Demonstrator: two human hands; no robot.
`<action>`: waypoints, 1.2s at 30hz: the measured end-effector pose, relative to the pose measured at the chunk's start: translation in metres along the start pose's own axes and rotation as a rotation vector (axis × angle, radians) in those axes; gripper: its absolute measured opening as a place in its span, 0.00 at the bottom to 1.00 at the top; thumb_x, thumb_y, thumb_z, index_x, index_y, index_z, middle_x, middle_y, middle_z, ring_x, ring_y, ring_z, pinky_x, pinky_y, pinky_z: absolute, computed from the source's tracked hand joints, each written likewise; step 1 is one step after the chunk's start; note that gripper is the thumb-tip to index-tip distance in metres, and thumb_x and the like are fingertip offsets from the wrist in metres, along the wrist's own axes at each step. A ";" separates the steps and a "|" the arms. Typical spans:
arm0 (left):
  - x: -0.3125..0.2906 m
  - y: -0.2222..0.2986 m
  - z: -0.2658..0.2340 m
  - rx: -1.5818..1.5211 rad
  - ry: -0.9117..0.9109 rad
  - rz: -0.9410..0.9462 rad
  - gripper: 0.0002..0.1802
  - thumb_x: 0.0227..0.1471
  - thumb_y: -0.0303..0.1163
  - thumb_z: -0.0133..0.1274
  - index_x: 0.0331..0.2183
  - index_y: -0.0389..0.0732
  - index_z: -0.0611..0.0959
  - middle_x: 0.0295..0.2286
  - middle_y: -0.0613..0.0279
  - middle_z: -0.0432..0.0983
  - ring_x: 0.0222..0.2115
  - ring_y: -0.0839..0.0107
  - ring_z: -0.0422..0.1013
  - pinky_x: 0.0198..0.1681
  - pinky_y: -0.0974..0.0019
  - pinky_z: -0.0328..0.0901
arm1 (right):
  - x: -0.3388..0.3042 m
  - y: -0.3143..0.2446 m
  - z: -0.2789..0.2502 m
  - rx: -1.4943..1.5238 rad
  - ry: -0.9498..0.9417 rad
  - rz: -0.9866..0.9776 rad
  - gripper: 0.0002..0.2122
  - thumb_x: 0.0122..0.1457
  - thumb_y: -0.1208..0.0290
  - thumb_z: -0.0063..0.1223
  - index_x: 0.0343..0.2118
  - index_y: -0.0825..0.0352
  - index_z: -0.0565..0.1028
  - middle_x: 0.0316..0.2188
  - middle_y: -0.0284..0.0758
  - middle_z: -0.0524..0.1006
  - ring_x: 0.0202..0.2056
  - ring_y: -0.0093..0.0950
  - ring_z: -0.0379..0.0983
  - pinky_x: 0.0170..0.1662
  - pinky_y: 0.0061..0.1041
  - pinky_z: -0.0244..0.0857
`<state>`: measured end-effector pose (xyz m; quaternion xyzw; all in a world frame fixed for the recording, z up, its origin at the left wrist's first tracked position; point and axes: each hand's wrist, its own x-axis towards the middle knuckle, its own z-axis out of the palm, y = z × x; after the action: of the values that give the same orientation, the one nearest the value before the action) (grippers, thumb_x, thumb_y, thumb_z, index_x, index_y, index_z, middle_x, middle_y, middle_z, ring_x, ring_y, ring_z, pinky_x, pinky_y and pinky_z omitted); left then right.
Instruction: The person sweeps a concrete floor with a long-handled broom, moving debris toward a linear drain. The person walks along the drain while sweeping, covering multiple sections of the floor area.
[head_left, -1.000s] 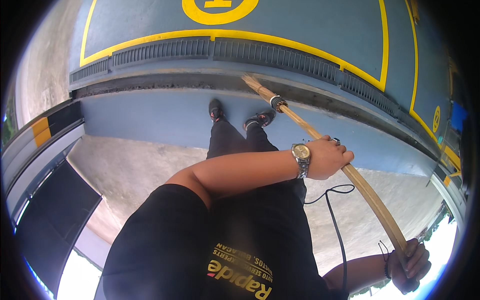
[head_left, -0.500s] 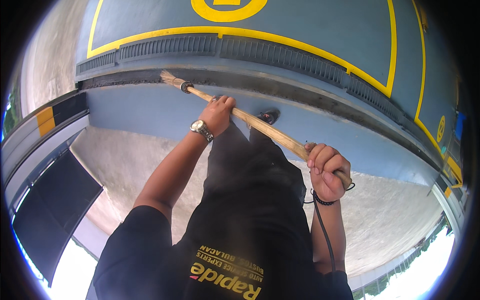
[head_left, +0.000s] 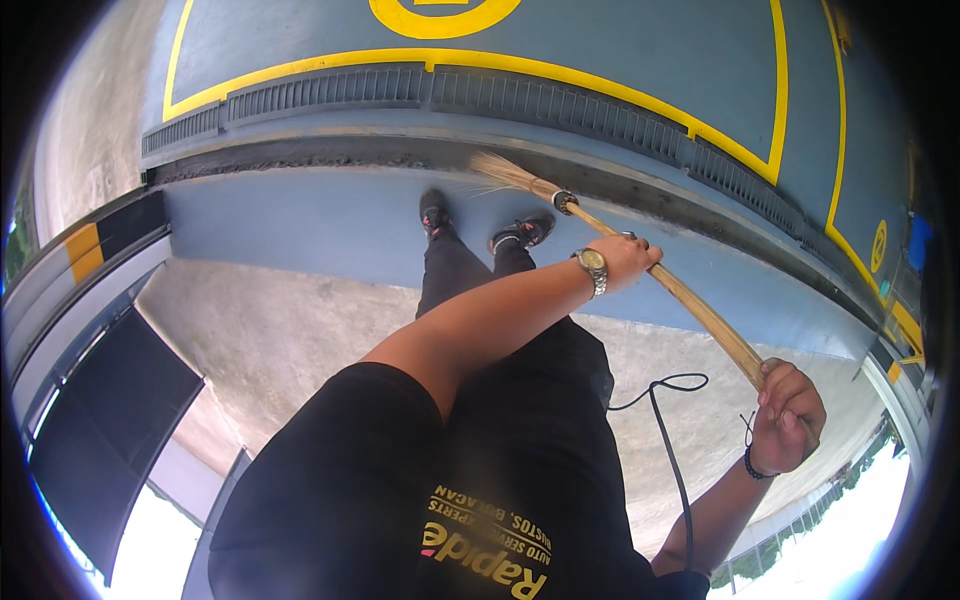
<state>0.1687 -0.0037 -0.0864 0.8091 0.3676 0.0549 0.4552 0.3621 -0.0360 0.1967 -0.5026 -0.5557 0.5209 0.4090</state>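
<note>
Both my hands hold a stick broom with a long wooden handle (head_left: pixel 705 313) and a splayed bundle of thin tan bristles (head_left: pixel 515 175). A dark ring binds the bristles to the handle. My left hand (head_left: pixel 625 260), with a metal watch at its wrist, wraps the handle partway down. At the handle's upper end, my right hand (head_left: pixel 788 415) is closed round it, a dark beaded bracelet on that wrist. The bristles lie at the near side of a dark, dirt-lined channel (head_left: pixel 330 152) in the floor.
Beyond the channel runs a slotted drain grating (head_left: pixel 330 92), then blue floor with yellow lines (head_left: pixel 560 68). My dark shoes (head_left: pixel 520 232) stand on a blue strip short of the channel. A black cord (head_left: pixel 668 440) loops beside my right leg. A black-and-yellow barrier (head_left: pixel 88 250) is at the left.
The broom has swung to the right along the channel, its bristles moving from the left toward the middle. Both hands moved right with it, my left arm now crossing my body.
</note>
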 end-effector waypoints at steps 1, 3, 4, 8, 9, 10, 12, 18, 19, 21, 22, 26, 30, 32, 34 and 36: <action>0.010 0.016 -0.001 -0.013 0.002 0.027 0.12 0.55 0.24 0.47 0.43 0.41 0.74 0.37 0.53 0.77 0.44 0.56 0.76 0.45 0.57 0.74 | -0.002 -0.012 -0.009 -0.044 -0.017 -0.011 0.13 0.57 0.66 0.51 0.18 0.62 0.64 0.18 0.34 0.66 0.26 0.31 0.65 0.43 0.44 0.60; 0.030 0.049 -0.001 -0.054 0.006 0.107 0.12 0.55 0.25 0.47 0.43 0.42 0.74 0.37 0.54 0.77 0.44 0.56 0.76 0.44 0.57 0.74 | -0.006 -0.045 -0.015 -0.170 -0.009 0.007 0.13 0.57 0.67 0.49 0.18 0.62 0.63 0.18 0.33 0.65 0.26 0.30 0.63 0.43 0.44 0.60; 0.037 0.060 -0.002 -0.064 0.017 0.129 0.12 0.55 0.25 0.47 0.43 0.42 0.74 0.37 0.54 0.77 0.43 0.56 0.76 0.44 0.57 0.74 | -0.008 -0.054 -0.020 -0.195 0.024 0.006 0.13 0.57 0.67 0.49 0.18 0.61 0.62 0.18 0.32 0.64 0.25 0.30 0.62 0.42 0.42 0.59; 0.040 0.098 -0.028 -0.010 -0.017 0.223 0.11 0.57 0.27 0.47 0.43 0.43 0.75 0.36 0.56 0.78 0.41 0.57 0.76 0.45 0.57 0.73 | -0.037 -0.091 -0.059 -0.121 0.194 -0.015 0.13 0.56 0.69 0.48 0.17 0.58 0.61 0.19 0.30 0.61 0.25 0.27 0.59 0.40 0.37 0.57; 0.035 0.103 -0.033 -0.031 0.029 0.270 0.11 0.56 0.28 0.48 0.43 0.43 0.75 0.36 0.57 0.78 0.41 0.58 0.76 0.46 0.57 0.72 | -0.051 -0.105 -0.073 -0.057 0.207 -0.008 0.13 0.55 0.68 0.48 0.17 0.57 0.60 0.19 0.29 0.60 0.26 0.26 0.58 0.42 0.35 0.56; 0.026 0.105 -0.036 -0.048 0.072 0.312 0.11 0.56 0.28 0.49 0.42 0.43 0.76 0.36 0.57 0.78 0.40 0.58 0.76 0.47 0.57 0.71 | -0.065 -0.119 -0.088 0.008 0.221 -0.002 0.13 0.55 0.67 0.48 0.17 0.56 0.59 0.19 0.28 0.59 0.26 0.25 0.57 0.44 0.33 0.54; 0.003 0.113 -0.051 -0.079 0.127 0.385 0.13 0.55 0.27 0.51 0.44 0.44 0.77 0.35 0.59 0.78 0.41 0.61 0.76 0.49 0.57 0.68 | -0.083 -0.150 -0.100 0.114 0.273 -0.027 0.13 0.53 0.64 0.49 0.17 0.55 0.58 0.19 0.27 0.58 0.27 0.24 0.56 0.48 0.29 0.52; -0.073 0.086 -0.094 -0.053 0.278 0.377 0.19 0.55 0.25 0.50 0.49 0.46 0.76 0.36 0.62 0.78 0.41 0.62 0.75 0.45 0.60 0.67 | -0.086 -0.142 -0.115 0.340 0.316 -0.163 0.12 0.50 0.69 0.51 0.14 0.55 0.62 0.15 0.27 0.61 0.25 0.22 0.61 0.43 0.26 0.55; -0.090 0.074 -0.102 -0.026 0.251 0.314 0.19 0.55 0.25 0.50 0.49 0.46 0.77 0.37 0.62 0.79 0.42 0.62 0.75 0.44 0.60 0.67 | -0.068 -0.123 -0.083 0.366 0.237 -0.165 0.12 0.51 0.69 0.52 0.14 0.55 0.63 0.15 0.26 0.63 0.24 0.21 0.62 0.40 0.24 0.55; -0.122 0.042 -0.107 0.050 0.282 0.232 0.19 0.54 0.26 0.53 0.49 0.46 0.77 0.40 0.62 0.79 0.43 0.62 0.75 0.45 0.60 0.68 | -0.038 -0.087 -0.018 0.388 0.129 -0.179 0.13 0.53 0.71 0.52 0.14 0.55 0.65 0.14 0.24 0.66 0.21 0.19 0.65 0.34 0.22 0.57; -0.139 0.023 -0.104 0.102 0.335 0.177 0.20 0.51 0.26 0.55 0.48 0.46 0.78 0.41 0.62 0.79 0.43 0.61 0.75 0.45 0.59 0.70 | -0.026 -0.068 0.007 0.417 0.082 -0.169 0.13 0.54 0.72 0.53 0.14 0.55 0.67 0.14 0.23 0.67 0.20 0.18 0.66 0.32 0.21 0.58; -0.203 -0.034 -0.120 0.323 0.438 -0.100 0.17 0.49 0.24 0.57 0.44 0.44 0.80 0.41 0.63 0.79 0.44 0.59 0.76 0.39 0.59 0.71 | 0.000 -0.001 0.088 0.551 -0.037 -0.170 0.12 0.56 0.60 0.62 0.26 0.57 0.70 0.23 0.28 0.72 0.29 0.26 0.73 0.45 0.35 0.64; -0.240 -0.091 -0.117 0.394 0.523 -0.300 0.13 0.51 0.25 0.55 0.41 0.43 0.79 0.41 0.62 0.78 0.45 0.58 0.75 0.42 0.58 0.70 | 0.029 0.044 0.135 0.508 -0.226 -0.078 0.09 0.57 0.66 0.57 0.26 0.64 0.71 0.27 0.38 0.76 0.37 0.36 0.76 0.58 0.50 0.62; -0.243 -0.121 -0.106 0.389 0.529 -0.392 0.12 0.52 0.25 0.55 0.41 0.43 0.79 0.42 0.61 0.78 0.45 0.58 0.74 0.44 0.58 0.70 | 0.037 0.069 0.149 0.447 -0.259 -0.024 0.06 0.56 0.70 0.55 0.27 0.65 0.72 0.29 0.39 0.77 0.40 0.39 0.77 0.59 0.51 0.61; -0.239 -0.156 -0.088 0.379 0.529 -0.471 0.12 0.53 0.25 0.53 0.41 0.43 0.79 0.43 0.60 0.77 0.45 0.57 0.74 0.46 0.57 0.70 | 0.040 0.100 0.161 0.420 -0.237 0.051 0.05 0.56 0.72 0.55 0.27 0.66 0.72 0.30 0.39 0.77 0.42 0.39 0.77 0.59 0.49 0.61; -0.234 -0.184 -0.069 0.341 0.478 -0.506 0.12 0.53 0.25 0.52 0.42 0.44 0.78 0.44 0.58 0.77 0.46 0.56 0.74 0.48 0.55 0.70 | 0.045 0.117 0.171 0.381 -0.280 0.058 0.03 0.55 0.74 0.54 0.27 0.67 0.73 0.31 0.38 0.77 0.43 0.39 0.77 0.59 0.47 0.62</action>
<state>-0.1301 -0.0485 -0.1320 0.7213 0.6552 0.0661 0.2147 0.2035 -0.0255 0.0568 -0.3551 -0.4841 0.6923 0.4004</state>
